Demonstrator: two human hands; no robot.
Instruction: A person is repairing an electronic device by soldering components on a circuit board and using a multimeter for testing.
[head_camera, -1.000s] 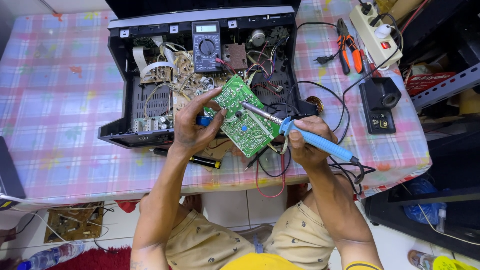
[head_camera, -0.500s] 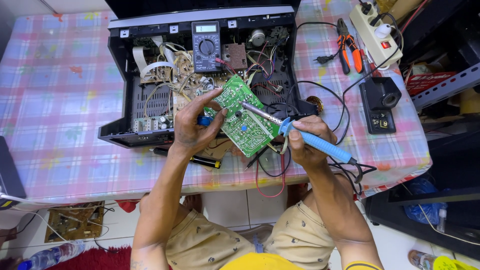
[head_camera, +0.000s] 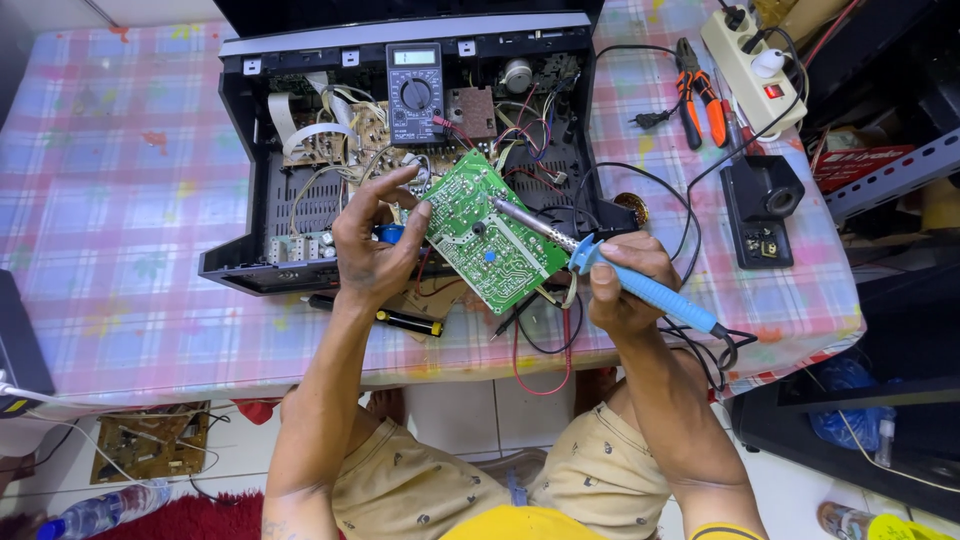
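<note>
A green circuit board (head_camera: 490, 242) is tilted up over the front edge of an open black device chassis (head_camera: 400, 150). My left hand (head_camera: 375, 245) grips the board's left edge with thumb and fingers. My right hand (head_camera: 622, 285) holds a blue-handled soldering iron (head_camera: 640, 285); its metal tip rests on the upper middle of the board. Red and black wires (head_camera: 545, 345) hang from the board over the table's front edge. A grey multimeter (head_camera: 414, 92) lies inside the chassis behind the board.
The table has a pink checked cloth (head_camera: 110, 200). Orange-handled pliers (head_camera: 697, 95), a white power strip (head_camera: 750, 55) and a black box (head_camera: 760, 205) lie at the right. A black and yellow screwdriver (head_camera: 400, 320) lies by my left wrist. Another circuit board (head_camera: 150, 440) sits on the floor.
Nothing much has moved. Both hands stay on the board and the soldering iron, with the tip still against the board.
</note>
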